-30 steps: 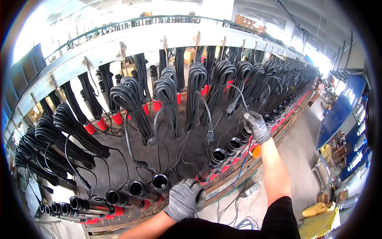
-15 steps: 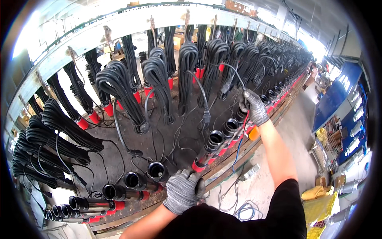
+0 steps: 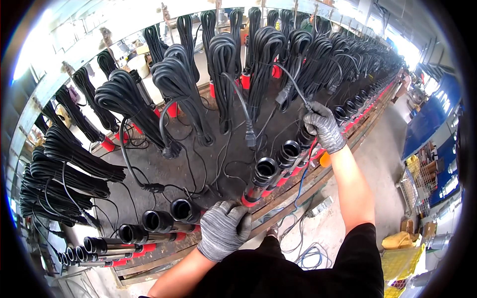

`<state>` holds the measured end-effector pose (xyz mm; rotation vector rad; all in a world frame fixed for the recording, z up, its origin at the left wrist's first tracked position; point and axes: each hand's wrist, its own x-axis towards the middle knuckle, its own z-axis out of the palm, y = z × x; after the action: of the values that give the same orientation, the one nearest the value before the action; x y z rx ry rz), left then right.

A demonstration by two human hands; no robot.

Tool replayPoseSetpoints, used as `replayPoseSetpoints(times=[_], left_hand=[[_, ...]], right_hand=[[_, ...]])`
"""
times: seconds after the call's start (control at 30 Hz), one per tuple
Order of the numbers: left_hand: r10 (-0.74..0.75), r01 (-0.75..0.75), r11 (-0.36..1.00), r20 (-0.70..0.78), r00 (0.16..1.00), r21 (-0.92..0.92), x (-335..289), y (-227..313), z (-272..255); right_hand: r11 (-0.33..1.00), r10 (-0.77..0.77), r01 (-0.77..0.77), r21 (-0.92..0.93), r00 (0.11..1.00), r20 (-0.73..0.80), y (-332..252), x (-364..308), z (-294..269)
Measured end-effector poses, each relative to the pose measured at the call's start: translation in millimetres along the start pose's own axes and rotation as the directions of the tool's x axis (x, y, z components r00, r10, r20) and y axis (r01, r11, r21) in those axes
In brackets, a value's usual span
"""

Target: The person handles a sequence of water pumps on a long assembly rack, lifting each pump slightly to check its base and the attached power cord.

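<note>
My right hand (image 3: pixel 324 127), in a grey glove, pinches the end of a grey power cord (image 3: pixel 296 89) that comes from a hanging coil of black cable (image 3: pixel 266 62). A red wire (image 3: pixel 311 149) runs down from the same hand and a blue wire (image 3: pixel 299 186) continues below it. Beneath this hand stand black-topped metal tubes (image 3: pixel 266 171) with red bases. My left hand (image 3: pixel 223 229), also gloved, has its fingers curled at the front edge of the bench (image 3: pixel 266 226), beside a tube; what it grips, if anything, is hidden. Another cord's plug (image 3: pixel 250 135) hangs left of my right hand.
Rows of coiled black cables (image 3: pixel 179 84) hang along a rail and lie over the dark bench. More tubes (image 3: pixel 154 221) lean along the front edge at left. Loose wires (image 3: pixel 313 256) lie on the floor. A wire cart (image 3: pixel 415 181) and a person (image 3: pixel 403 87) are at right.
The view has shifted, so the bench and coils appear displaced. My right hand still grips the cord, and my left hand stays at the bench edge with its fingers curled.
</note>
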<state>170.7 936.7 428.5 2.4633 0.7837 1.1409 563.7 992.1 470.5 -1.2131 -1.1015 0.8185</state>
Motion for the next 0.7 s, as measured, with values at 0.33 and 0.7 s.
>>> replayPoseSetpoints(times=[0.33, 0.7], left_hand=[[-0.118, 0.114, 0.993, 0.141, 0.983, 0.037, 5.9, 26.1, 8.5], [-0.222, 0.22, 0.975, 0.086, 0.971, 0.025, -20.2, 27.3, 7.4]], right_hand=[[1.0, -0.022, 0.022, 0.021, 1.0, -0.003, 2.0, -1.3, 14.4], [0.996, 0.02, -0.014, 0.091, 0.997, -0.07, 4.6, -7.4, 5.2]])
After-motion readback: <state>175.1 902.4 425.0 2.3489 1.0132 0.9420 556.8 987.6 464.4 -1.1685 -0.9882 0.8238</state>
